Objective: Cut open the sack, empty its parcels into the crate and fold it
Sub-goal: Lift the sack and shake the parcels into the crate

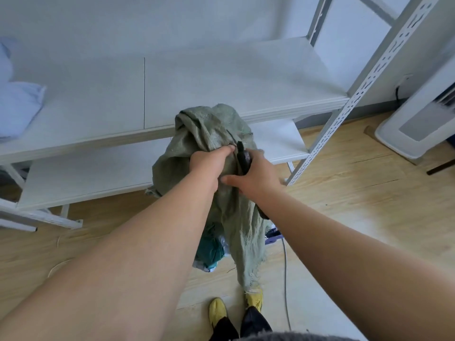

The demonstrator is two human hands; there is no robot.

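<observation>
The crumpled grey-green woven plastic sack hangs upside down in front of the white metal shelving unit, its frayed open end trailing toward the pale wooden floor, likely so its contents drop out. The left hand clenches a bunch of the fabric near the top to carry the weight. The right hand grasps a dark-handled cutter against the sack. 1 teal parcel shows under the sack's opening; the crate is not clearly visible.
</observation>
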